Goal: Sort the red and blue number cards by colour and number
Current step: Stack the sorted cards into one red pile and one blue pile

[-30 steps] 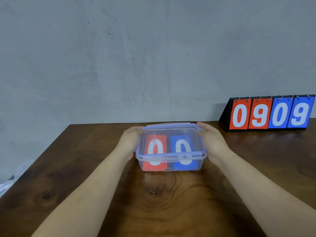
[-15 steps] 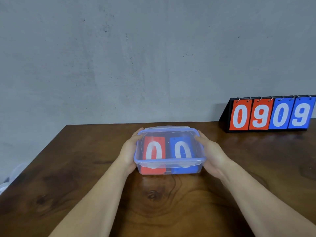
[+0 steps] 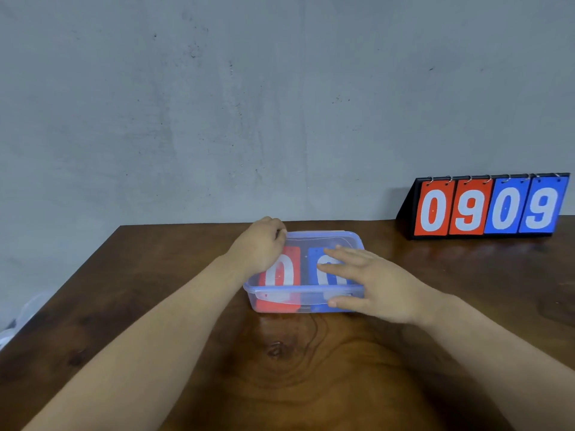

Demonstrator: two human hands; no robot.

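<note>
Step in hand: my reading is that the box is being opened to get at the cards; the lid is on and no card is out.
Left hand (image 3: 259, 244): fingers curled over the far left corner of the lid (image 3: 323, 239), gripping its edge there.
Right hand (image 3: 370, 281): flat on the right half of the lid, fingers straight and spread, thumb along the front rim by the near latch; it grips nothing.
Doing it well: press down with the flat hand so the box does not slide on the desk (image 3: 311, 368). Free each latch before lifting, and raise the lid from one corner instead of yanking it. Keep the box level so the cards stay in their two stacks.
Storage box (image 3: 306, 298): clear plastic with a bluish rim, standing on the desk just in front of the person, near the middle.
Red card (image 3: 292, 265): lies in the left half of the box and shows a white 0.
Blue card (image 3: 315, 259): lies beside it in the right half and shows a white 0, partly under the right hand's fingers.
Cards beneath: how many lie under these two cannot be told.
Flip scoreboard (image 3: 491, 206): stands at the far right of the desk, well apart from the box, and reads 0 9 in red, then 0 9 in blue.
</note>
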